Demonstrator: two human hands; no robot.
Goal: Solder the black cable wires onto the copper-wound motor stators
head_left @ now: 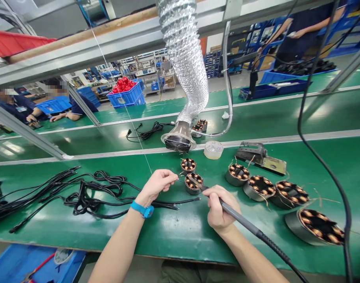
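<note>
My right hand point(223, 206) is wrapped round a grey soldering iron point(237, 215), whose tip reaches over a round copper-wound stator point(193, 183). Pinched in the fingertips of my left hand point(158, 181) is a thin wire point(179, 180), beside that stator's left edge. A thin pale strand comes down from above to near the left hand. Just behind stands a second stator point(188, 165). The exact contact between iron tip and wire is too small to tell.
Black cables point(91, 194) lie at left. Several stators point(259, 188), a soldering stand point(261, 157) and tape point(213, 149) are at right. A fume duct point(180, 135) hangs ahead; a black cord point(324, 157) crosses at right. People work beyond the bench.
</note>
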